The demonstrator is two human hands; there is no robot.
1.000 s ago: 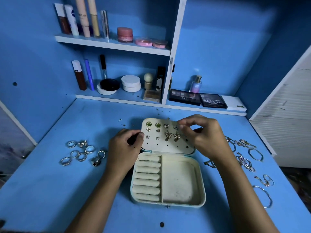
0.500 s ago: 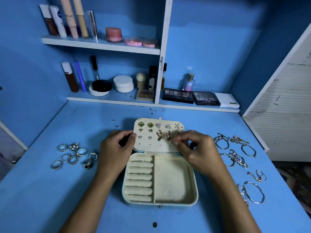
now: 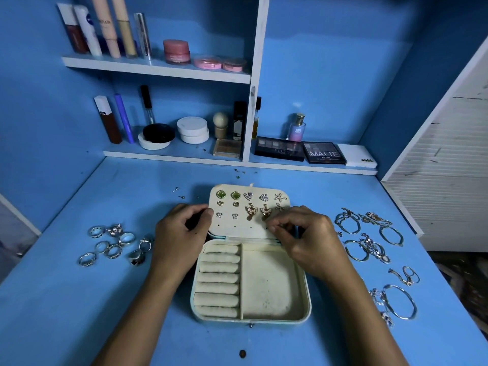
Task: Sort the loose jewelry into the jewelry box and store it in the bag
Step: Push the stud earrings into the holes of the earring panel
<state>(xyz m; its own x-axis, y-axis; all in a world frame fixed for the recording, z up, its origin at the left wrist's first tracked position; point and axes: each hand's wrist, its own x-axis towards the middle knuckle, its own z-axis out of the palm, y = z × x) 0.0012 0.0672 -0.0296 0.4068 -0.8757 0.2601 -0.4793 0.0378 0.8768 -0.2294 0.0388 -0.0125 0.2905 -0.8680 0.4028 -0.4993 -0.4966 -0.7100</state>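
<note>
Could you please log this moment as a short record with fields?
box: jewelry box open on the desk, lid up
lid: earrings pinned in rows, lower holes unfilled
ring rolls: no rings in them
left hand: left hand holds the lid's left edge
right hand: right hand pinches at the lid's lower right; what it holds is too small to tell
rings: rings loose left of box
bracelets: bracelets loose right of box
bag: not in view

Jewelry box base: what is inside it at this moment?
The jewelry box base shows bare ring rolls on one side and an open compartment with no jewelry visible. The right hand covers its far right corner, so that part is hidden.
</note>
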